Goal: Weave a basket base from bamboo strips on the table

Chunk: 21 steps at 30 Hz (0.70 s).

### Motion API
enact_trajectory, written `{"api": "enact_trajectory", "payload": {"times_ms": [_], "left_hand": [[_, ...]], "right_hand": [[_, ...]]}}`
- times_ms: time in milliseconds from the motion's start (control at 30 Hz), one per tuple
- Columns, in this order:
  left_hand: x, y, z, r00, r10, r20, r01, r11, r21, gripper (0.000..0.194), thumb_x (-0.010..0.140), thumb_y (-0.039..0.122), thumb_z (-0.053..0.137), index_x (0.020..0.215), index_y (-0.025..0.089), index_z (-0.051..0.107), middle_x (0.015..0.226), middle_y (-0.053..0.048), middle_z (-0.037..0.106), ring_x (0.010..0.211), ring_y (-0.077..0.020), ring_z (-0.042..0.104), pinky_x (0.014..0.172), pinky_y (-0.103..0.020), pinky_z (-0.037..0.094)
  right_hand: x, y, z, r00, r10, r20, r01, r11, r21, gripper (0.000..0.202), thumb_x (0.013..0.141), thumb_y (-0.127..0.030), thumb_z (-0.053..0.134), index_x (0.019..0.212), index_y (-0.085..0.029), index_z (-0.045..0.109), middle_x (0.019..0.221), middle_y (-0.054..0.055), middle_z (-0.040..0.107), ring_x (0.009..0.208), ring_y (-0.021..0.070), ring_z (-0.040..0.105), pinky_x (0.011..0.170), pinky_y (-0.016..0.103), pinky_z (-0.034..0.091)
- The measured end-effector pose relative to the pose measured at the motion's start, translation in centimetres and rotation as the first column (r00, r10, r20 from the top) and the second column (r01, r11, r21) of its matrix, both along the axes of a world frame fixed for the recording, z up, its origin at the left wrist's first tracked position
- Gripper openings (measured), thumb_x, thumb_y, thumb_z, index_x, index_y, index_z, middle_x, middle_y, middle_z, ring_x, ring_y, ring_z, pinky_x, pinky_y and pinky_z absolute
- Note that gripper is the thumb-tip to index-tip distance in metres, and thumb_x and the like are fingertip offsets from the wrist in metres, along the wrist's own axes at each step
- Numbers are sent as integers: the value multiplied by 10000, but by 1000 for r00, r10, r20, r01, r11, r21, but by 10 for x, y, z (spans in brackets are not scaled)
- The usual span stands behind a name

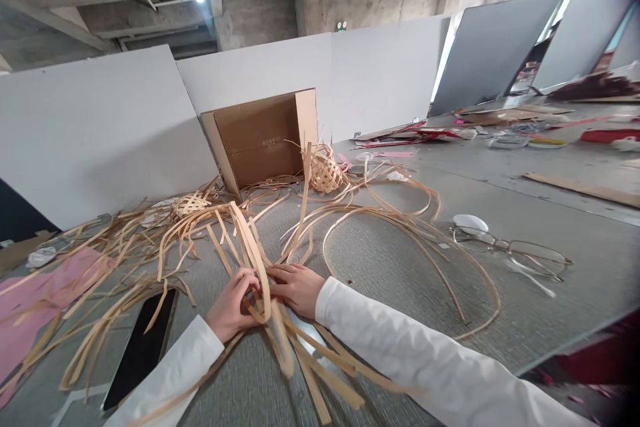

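Observation:
Flat, pale wooden-looking weaving strips [325, 373] cross on the table in front of me and fan out toward me and away. My left hand [234, 307] is closed around strips at the crossing, with its thumb and fingers curled together. One strip bends up in a loop [257, 253] between the hands. My right hand [296, 288] lies low over the same crossing from the right, its fingers pressed together on the strips. The fingertips of both hands are partly hidden among the strips.
A phone [143, 347] lies left of my left forearm, beside pink sheet material [55, 307]. Loose strips [115, 300] spread to the left. Behind stand an open cardboard box [306, 120] and a woven piece [325, 170]. Eyeglasses [510, 247] rest on the right.

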<state>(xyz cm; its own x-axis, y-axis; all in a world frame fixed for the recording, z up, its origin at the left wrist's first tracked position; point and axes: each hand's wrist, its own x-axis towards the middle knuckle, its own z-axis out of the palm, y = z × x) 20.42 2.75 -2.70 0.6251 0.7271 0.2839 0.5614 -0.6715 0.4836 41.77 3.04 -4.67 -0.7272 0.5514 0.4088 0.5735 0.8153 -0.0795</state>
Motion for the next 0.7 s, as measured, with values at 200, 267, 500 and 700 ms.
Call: {"api": "enact_trajectory", "payload": {"times_ms": [200,267,500,700], "left_hand": [[-8,-11,27,969,-100,-227,70,988,-139,606,682,306,678,1217,210,409,1310,-107,388,1194,-261,406,990,-374,359],[-16,-14,33,949,-111,-295,62,984,-170,765,681,327,695,1330,225,303,1418,-109,262,1274,-276,306,1037,-403,295],[-35,-29,49,900,-116,-420,48,985,-169,668,864,403,487,1411,308,116,1478,-19,111,1332,-244,148,1054,-413,227],[-87,-49,100,825,-95,-557,58,995,-83,544,876,385,466,1364,384,228,1400,40,310,1242,-225,367,988,-371,344]], "right_hand": [[-1,1,-1,1000,-5,9,4,999,39,339,895,-328,382,1190,-273,540,1281,100,479,1176,216,441,930,378,389],[-2,1,-2,1000,-10,1,10,999,47,344,897,-346,375,1192,-281,538,1284,97,477,1172,216,446,915,373,400],[-2,2,-5,1000,-5,-8,6,999,37,353,891,-359,397,1213,-289,522,1286,107,473,1195,212,422,931,380,388],[-1,0,2,999,-26,41,26,1000,-1,352,907,-351,356,1220,-300,508,1308,97,452,1207,220,410,939,384,380]]}}
